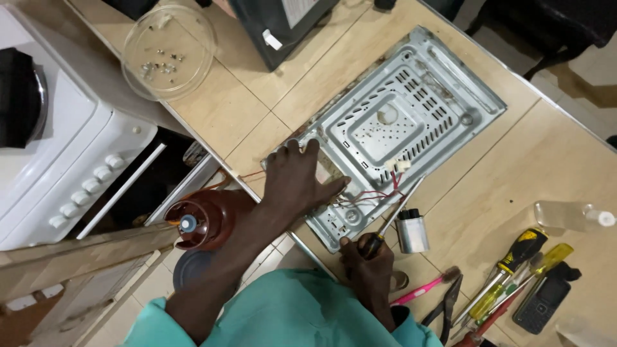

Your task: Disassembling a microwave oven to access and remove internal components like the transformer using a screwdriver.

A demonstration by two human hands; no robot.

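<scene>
A grey perforated metal base plate (411, 96) of an appliance lies on the light wooden table (257, 115). My left hand (295, 183) presses flat on its near left corner, fingers spread. My right hand (366, 260) grips a screwdriver (393, 215) by its dark and orange handle. The shaft points up toward a white connector (400, 166) with red wires (366, 195) on the plate. A silver cylindrical capacitor (412, 232) stands beside the screwdriver, next to the plate's near edge.
A clear round glass plate (168, 51) holding several small screws sits at the table's far left. Yellow-handled screwdrivers (514, 270), pliers (447, 305), a pink toothbrush (427, 288), a dark phone (543, 302) and a clear bottle (572, 217) lie right. A white stove (71, 160) and red gas cylinder (205, 218) stand left.
</scene>
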